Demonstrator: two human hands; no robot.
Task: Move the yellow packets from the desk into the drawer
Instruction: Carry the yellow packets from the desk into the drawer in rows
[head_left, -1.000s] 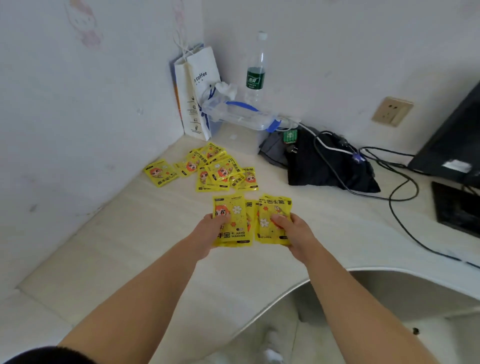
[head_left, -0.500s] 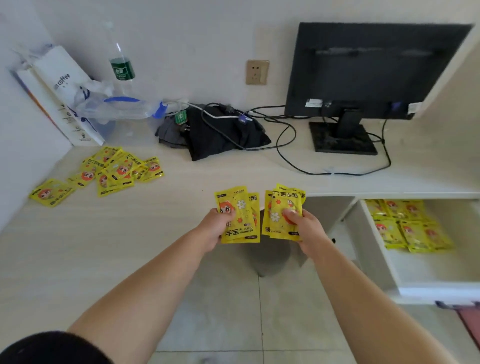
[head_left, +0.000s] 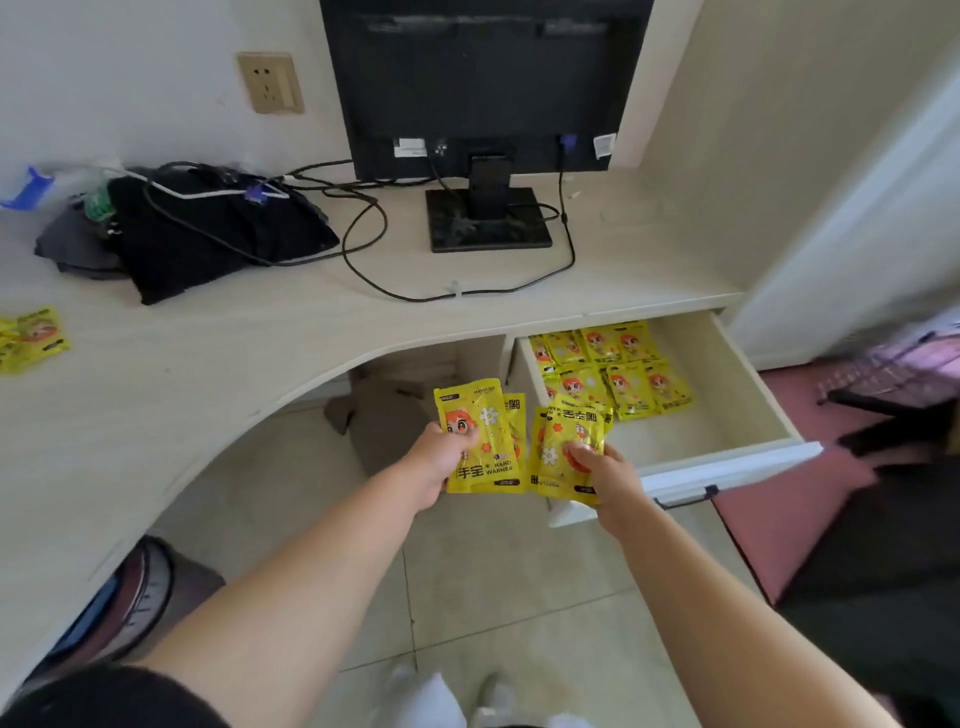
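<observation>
My left hand (head_left: 437, 465) grips a small stack of yellow packets (head_left: 483, 441) in the air, left of the drawer's front corner. My right hand (head_left: 605, 475) grips a second stack of yellow packets (head_left: 569, 441) just over the front left corner of the open drawer (head_left: 727, 395). Inside the drawer, several yellow packets (head_left: 615, 371) lie in rows at the back left. At the far left of the desk (head_left: 218, 358), a few more yellow packets (head_left: 31, 338) show at the frame edge.
A black monitor (head_left: 488, 88) on its stand sits at the back of the desk, with cables (head_left: 374, 260) trailing forward. A black cloth bundle (head_left: 218, 228) lies left of it. A dark chair (head_left: 898, 431) stands right of the drawer. Tiled floor lies below.
Both hands lifted their packet stacks off the desk and carried them right to the open drawer's front corner. My view swung right from the desk corner to the monitor and drawer.
</observation>
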